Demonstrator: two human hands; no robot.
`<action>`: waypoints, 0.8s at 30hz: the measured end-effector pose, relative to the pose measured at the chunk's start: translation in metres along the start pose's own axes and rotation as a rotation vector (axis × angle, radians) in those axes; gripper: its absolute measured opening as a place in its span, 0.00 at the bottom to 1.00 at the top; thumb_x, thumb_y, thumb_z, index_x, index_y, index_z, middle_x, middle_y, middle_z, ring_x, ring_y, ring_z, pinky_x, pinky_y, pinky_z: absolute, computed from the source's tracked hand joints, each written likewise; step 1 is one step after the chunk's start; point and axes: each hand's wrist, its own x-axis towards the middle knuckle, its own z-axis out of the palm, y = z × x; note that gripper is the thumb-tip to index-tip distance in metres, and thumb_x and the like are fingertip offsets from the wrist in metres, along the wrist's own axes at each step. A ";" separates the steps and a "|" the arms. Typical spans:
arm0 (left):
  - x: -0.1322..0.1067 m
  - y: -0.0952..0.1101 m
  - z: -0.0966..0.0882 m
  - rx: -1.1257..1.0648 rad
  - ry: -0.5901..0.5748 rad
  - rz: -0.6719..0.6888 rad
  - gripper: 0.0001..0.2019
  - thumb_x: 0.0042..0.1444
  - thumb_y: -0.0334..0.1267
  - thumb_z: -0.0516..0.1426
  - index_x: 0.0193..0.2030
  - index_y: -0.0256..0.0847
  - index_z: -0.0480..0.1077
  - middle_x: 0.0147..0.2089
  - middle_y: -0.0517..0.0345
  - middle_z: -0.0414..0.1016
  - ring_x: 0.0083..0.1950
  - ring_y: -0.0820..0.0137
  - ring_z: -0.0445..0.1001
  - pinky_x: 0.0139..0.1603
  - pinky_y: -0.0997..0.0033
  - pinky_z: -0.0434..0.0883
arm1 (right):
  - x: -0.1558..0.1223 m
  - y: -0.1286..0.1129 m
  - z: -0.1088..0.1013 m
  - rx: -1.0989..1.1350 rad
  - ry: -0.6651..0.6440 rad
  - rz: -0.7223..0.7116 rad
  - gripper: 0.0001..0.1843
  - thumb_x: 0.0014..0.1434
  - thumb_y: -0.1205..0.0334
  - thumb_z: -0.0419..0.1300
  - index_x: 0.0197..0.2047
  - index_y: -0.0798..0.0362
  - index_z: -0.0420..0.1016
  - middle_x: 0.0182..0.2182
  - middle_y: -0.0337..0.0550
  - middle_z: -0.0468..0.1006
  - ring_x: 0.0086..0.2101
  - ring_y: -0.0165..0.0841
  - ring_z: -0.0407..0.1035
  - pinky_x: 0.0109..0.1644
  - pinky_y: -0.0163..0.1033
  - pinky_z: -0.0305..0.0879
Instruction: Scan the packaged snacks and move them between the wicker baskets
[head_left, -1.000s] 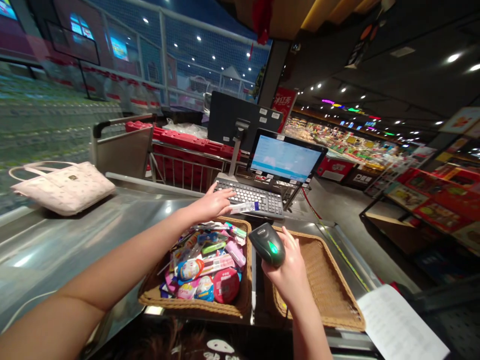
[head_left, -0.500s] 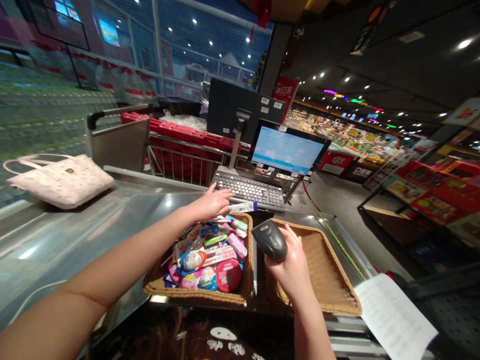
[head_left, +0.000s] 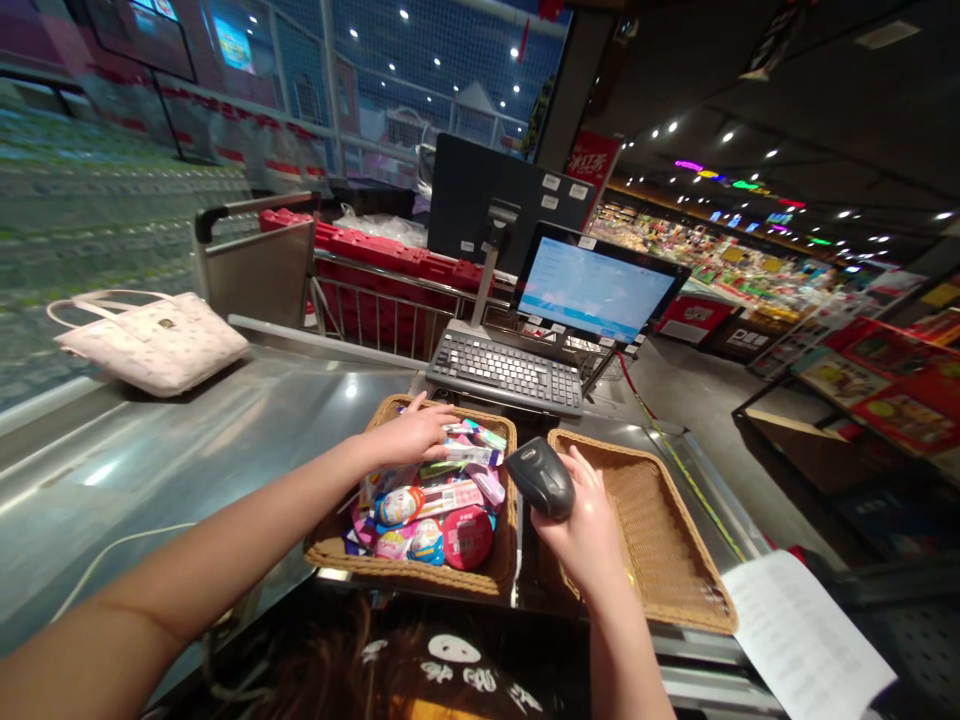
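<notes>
My right hand (head_left: pixel 581 520) grips a black handheld barcode scanner (head_left: pixel 540 478), its head tilted toward the left basket. My left hand (head_left: pixel 411 432) is over the back of a wicker basket (head_left: pixel 412 578) full of small packaged goods. Its lower fingers are curled at the end of a slim white-and-purple packet (head_left: pixel 476 456), while the index finger points out. In that basket lie a round red tub (head_left: pixel 466 538), egg-shaped packs (head_left: pixel 399 506) and other colourful packets. A second wicker basket (head_left: pixel 667 530) sits to the right, partly behind my right hand.
Beyond the baskets are a black keyboard (head_left: pixel 510 370) and a lit screen (head_left: pixel 600 285). A pale handbag (head_left: pixel 161 345) rests on the metal counter (head_left: pixel 292 400) at left. A printed sheet (head_left: pixel 810 630) lies at the right. A shopping cart (head_left: pixel 367 310) stands behind the counter.
My left hand has drawn back from the keyboard to above the left basket, bringing the slim packet down with it. The scanner stays in my right hand. The view has shifted slightly.
</notes>
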 end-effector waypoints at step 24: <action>0.038 0.043 0.002 0.049 0.088 0.052 0.12 0.61 0.45 0.60 0.47 0.41 0.73 0.72 0.43 0.56 0.75 0.52 0.51 0.72 0.32 0.39 | -0.024 0.043 -0.039 -0.088 0.084 0.131 0.24 0.51 0.63 0.59 0.54 0.52 0.70 0.54 0.53 0.74 0.64 0.55 0.59 0.64 0.69 0.55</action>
